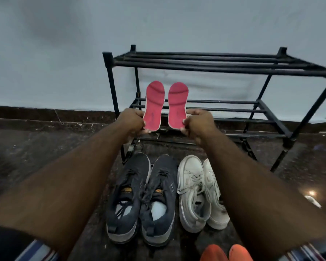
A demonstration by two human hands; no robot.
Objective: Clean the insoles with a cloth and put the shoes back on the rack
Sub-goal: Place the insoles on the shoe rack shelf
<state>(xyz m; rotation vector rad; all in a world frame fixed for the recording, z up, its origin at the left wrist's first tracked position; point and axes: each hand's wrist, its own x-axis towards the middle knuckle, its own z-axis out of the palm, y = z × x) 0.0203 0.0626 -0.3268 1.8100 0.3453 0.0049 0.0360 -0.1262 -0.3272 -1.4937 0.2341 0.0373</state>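
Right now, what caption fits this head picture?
Each hand, left hand and right hand, holds one pink foam insole before a black rack.

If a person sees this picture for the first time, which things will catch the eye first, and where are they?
First the two pink insoles, the left insole and the right insole, held upright side by side by the left hand and the right hand in front of the black rack. Below them on the dark floor stand the dark grey sneakers and, to their right, the white sneakers.

pale wall (64, 53), dark speckled floor (36, 147), striped cloth (40, 251)
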